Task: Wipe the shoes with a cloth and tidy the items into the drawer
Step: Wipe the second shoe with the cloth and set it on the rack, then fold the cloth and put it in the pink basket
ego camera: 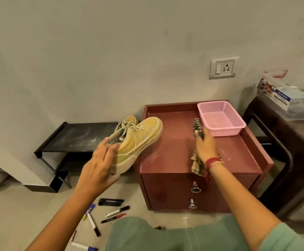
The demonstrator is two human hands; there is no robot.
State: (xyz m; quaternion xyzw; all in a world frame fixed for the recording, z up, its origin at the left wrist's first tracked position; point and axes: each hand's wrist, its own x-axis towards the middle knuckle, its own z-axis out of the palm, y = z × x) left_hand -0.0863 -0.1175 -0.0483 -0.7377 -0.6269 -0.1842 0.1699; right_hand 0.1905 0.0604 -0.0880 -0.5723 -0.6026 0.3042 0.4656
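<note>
My left hand (100,165) grips a dusty yellow shoe (138,140) by its heel and lifts it over the left edge of the maroon cabinet (173,142). A second yellow shoe (130,119) peeks out behind it. My right hand (206,144) holds a striped cloth (197,127) above the cabinet top, and the cloth's other end hangs below my wrist over the front edge. Two drawers with metal knobs (195,187) face me; both are closed.
A pink plastic basket (221,117) stands at the cabinet's back right. Several markers (117,211) and a black stapler (110,201) lie on the floor in front. A black shoe rack (79,136) stands to the left, a dark table with a plastic box (288,98) to the right.
</note>
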